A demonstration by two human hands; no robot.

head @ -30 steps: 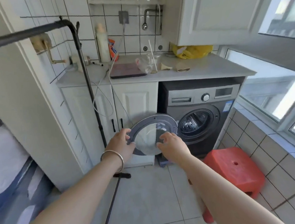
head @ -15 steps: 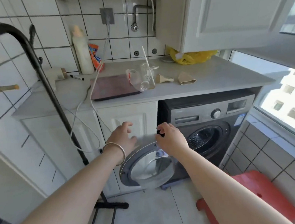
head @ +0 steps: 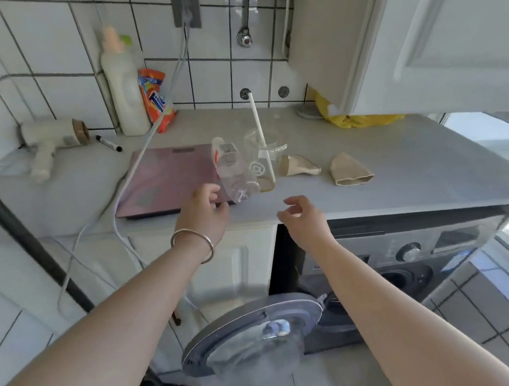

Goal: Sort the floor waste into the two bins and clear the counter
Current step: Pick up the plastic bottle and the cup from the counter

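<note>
On the grey counter (head: 397, 163) lies a crushed clear plastic bottle (head: 233, 173) on its side. Beside it stands a clear plastic cup (head: 267, 158) with a white straw (head: 259, 125). Two crumpled brown paper cups (head: 296, 165) (head: 350, 170) lie to the right. A yellow plastic bag (head: 360, 117) sits at the back. My left hand (head: 203, 215), with a bangle on the wrist, is open just in front of the bottle, fingers near its base. My right hand (head: 302, 219) hovers open at the counter's front edge, holding nothing.
A pink scale (head: 167, 181), a white cable (head: 151, 131), a detergent bottle (head: 124, 87), an orange packet (head: 156, 97), a marker (head: 108, 142) and a white handheld device (head: 48, 142) share the counter. Below, the washing machine (head: 404, 260) door (head: 252, 336) stands open. A black rack pole (head: 29, 247) rises at left.
Both hands have left the washing machine door and risen to the counter's front edge. The view has moved closer and tilted up toward the counter.
</note>
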